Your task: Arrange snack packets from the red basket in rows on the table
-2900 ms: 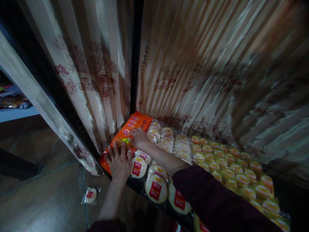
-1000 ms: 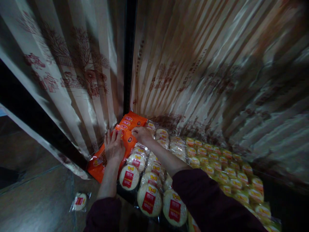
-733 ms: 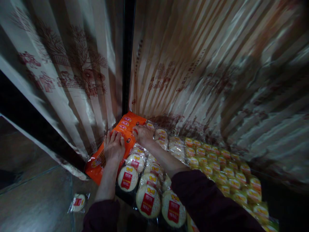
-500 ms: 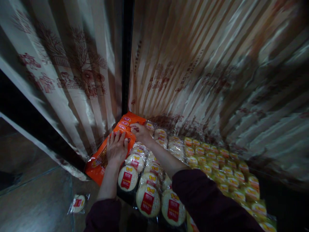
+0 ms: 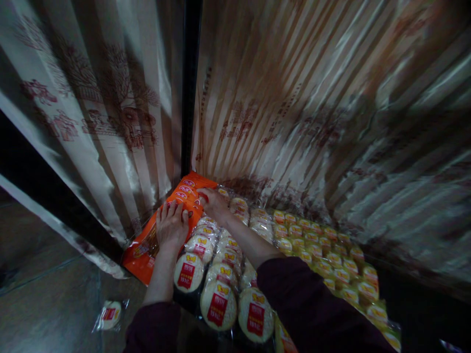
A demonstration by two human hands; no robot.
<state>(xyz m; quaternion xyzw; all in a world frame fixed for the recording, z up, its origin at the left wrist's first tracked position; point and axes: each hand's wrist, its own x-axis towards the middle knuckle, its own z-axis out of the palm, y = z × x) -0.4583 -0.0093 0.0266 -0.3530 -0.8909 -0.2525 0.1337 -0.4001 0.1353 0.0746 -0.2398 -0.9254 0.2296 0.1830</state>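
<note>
Head view: I see my left hand (image 5: 171,226) flat, fingers spread, on the orange pack (image 5: 142,249) in the corner by the post (image 5: 189,88); my right hand (image 5: 212,202) curls at its edge, grip unclear. Cakes (image 5: 218,304) crowd its right, curtain (image 5: 110,122) its left.

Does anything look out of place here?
Yes: one wrapped round cake lies alone on the floor, lower left, apart from the stacked rows of matching cakes, as if dropped.

Left hand (image 5: 171,226) and right hand (image 5: 212,203) flat on orange packet (image 5: 167,220), beside round cakes (image 5: 206,264).
</note>
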